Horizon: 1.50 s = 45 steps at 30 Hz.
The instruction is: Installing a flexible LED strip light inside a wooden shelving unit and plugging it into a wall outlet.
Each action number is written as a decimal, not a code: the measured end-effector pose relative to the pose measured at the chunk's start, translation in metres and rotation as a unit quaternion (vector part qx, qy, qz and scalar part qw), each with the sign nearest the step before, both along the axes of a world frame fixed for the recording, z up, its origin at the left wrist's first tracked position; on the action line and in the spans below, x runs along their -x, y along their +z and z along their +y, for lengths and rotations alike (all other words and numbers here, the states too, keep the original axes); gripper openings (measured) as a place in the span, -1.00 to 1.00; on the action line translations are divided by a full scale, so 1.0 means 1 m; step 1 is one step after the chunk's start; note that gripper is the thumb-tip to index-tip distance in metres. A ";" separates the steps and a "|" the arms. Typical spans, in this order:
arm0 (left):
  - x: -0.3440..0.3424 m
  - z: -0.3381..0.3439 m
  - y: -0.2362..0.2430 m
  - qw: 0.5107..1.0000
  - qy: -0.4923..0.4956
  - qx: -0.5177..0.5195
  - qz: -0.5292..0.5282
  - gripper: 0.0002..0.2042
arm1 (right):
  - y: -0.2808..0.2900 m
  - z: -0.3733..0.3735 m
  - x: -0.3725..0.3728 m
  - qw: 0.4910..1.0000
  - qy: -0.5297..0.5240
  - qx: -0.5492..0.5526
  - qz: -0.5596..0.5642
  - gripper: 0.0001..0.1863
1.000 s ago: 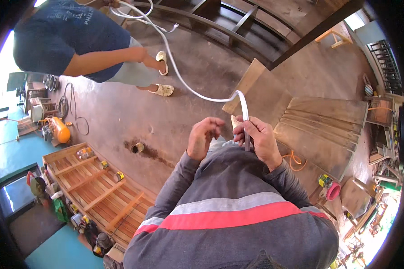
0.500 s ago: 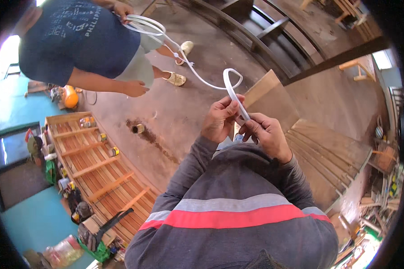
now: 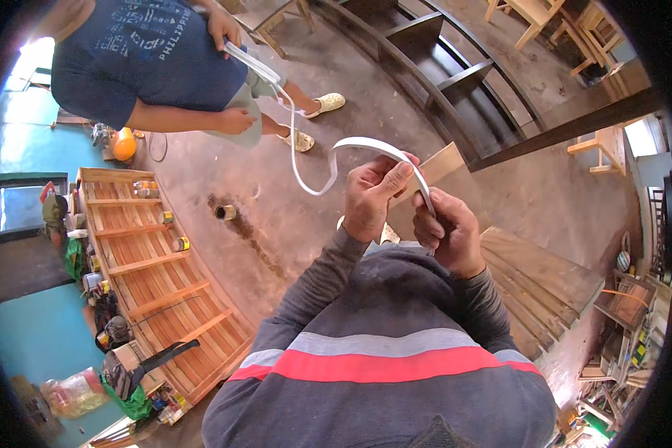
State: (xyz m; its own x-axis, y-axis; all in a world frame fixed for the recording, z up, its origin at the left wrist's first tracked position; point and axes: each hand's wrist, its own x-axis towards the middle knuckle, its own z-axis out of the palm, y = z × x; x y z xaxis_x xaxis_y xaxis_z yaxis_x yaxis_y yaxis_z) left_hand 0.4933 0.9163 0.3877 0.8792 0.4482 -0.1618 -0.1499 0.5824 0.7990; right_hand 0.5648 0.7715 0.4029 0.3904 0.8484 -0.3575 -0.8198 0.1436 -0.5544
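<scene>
A white flexible strip (image 3: 366, 142), narrow and flat-looking, runs in a loose S-curve between me and another person. My left hand (image 3: 379, 198) pinches it between thumb and fingers just above my waist. Close beside it on the right, my right hand (image 3: 452, 233) grips the strip nearer its end; the fingers cover that end. At the upper left, the other person's raised hand (image 3: 224, 31) holds the folded coil of the same strip, while their lower hand (image 3: 235, 121) hangs at their side.
A slatted wooden panel (image 3: 160, 246) lies to the left, with cans along it. A short pipe stub (image 3: 225, 213) rises from the floor. Dark wooden shelving (image 3: 425, 37) stands ahead. Grooved boards (image 3: 537, 280) lie at right, near cluttered tools and wood scraps.
The strip's loop by my hands has opened into a broader curve, and its slack hangs further left. The other person's coil looks narrower. Both my hands keep hold, with my right slightly lower.
</scene>
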 end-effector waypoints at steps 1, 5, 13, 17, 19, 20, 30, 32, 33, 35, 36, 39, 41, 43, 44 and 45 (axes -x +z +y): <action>-0.001 -0.001 -0.001 1.000 0.010 -0.004 0.009 -0.77 | 0.003 0.001 0.002 1.000 0.000 -0.001 -0.002 -0.67; -0.003 -0.006 -0.001 0.999 0.045 -0.022 -0.002 -0.78 | 0.010 0.002 0.010 0.977 -0.061 0.094 -0.179 -0.71; 0.003 -0.011 0.021 1.000 0.017 -0.018 -0.017 -0.71 | 0.009 -0.010 0.009 0.957 -0.114 0.089 -0.251 -0.70; 0.010 0.000 0.014 0.999 -0.022 -0.049 0.000 -0.72 | 0.010 -0.012 0.009 0.940 -0.111 0.113 -0.301 -0.73; 0.014 0.003 0.015 0.992 -0.045 -0.113 0.014 -0.70 | 0.010 -0.012 0.009 0.935 -0.116 0.110 -0.315 -0.73; 0.015 0.003 0.016 0.992 -0.043 -0.115 0.014 -0.70 | 0.010 -0.012 0.009 0.933 -0.119 0.117 -0.318 -0.73; 0.015 0.001 0.032 0.996 -0.028 -0.074 0.050 -0.78 | 0.001 -0.007 0.011 0.933 -0.095 0.130 -0.320 -0.79; 0.017 0.003 0.032 0.996 -0.030 -0.069 0.051 -0.77 | 0.003 -0.005 0.014 0.937 -0.090 0.127 -0.311 -0.79; 0.017 0.004 0.033 0.996 -0.033 -0.070 0.054 -0.78 | 0.004 -0.004 0.015 0.941 -0.087 0.125 -0.302 -0.79; 0.018 0.005 0.033 0.995 -0.035 -0.071 0.056 -0.78 | 0.002 -0.002 0.015 0.939 -0.085 0.124 -0.309 -0.78; 0.019 0.006 0.033 0.994 -0.034 -0.082 0.060 -0.78 | 0.001 -0.001 0.015 0.937 -0.083 0.122 -0.316 -0.76; 0.022 0.008 0.028 0.992 -0.025 -0.104 0.069 -0.78 | 0.002 0.001 0.014 0.940 -0.075 0.125 -0.307 -0.76; 0.024 0.009 0.027 0.990 -0.018 -0.116 0.074 -0.77 | 0.002 0.003 0.013 0.938 -0.070 0.124 -0.316 -0.77; 0.025 0.009 0.029 0.991 -0.009 -0.109 0.072 -0.78 | 0.002 0.005 0.014 0.936 -0.067 0.125 -0.323 -0.77; 0.026 0.009 0.029 0.991 -0.007 -0.109 0.072 -0.78 | 0.003 0.005 0.014 0.935 -0.066 0.131 -0.322 -0.78; 0.026 0.011 0.029 0.992 -0.018 -0.094 0.077 -0.78 | 0.003 0.006 0.013 0.935 -0.065 0.137 -0.321 -0.78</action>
